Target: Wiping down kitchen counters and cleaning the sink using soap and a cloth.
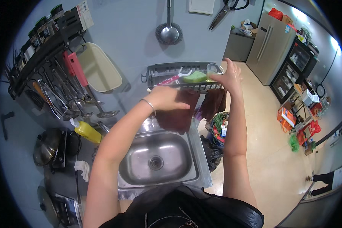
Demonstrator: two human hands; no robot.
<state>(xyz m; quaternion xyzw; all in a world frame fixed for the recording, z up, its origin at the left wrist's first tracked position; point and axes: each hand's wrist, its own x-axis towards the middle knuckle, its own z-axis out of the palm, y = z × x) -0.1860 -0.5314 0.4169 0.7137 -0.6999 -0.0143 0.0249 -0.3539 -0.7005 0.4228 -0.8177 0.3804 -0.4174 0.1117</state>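
A grey plastic rack [173, 68] is fixed on the wall above the sink. In it are a pink-and-white brush or scraper [171, 79], a green sponge [195, 77] and a clear plastic cup [213, 69]. My left hand [166, 98], with a bangle at the wrist, is at the rack's front left, its thumb over a dark brown cloth [175, 119]; its fingertips are hidden. At the rack's right end my right hand [230, 75] has thumb and fingers spread around the cup and corner; its grip is unclear. A second brown cloth [215, 104] hangs below the rack.
The stainless steel sink [156, 182] lies below my arms. To its left stand a yellow bottle [87, 131], a lidded pot [47, 146] and hanging ladles [108, 114]. Scissors [223, 14] hang above right. A filled bin [218, 128] stands beside the sink. A person's legs [323, 182] show far right.
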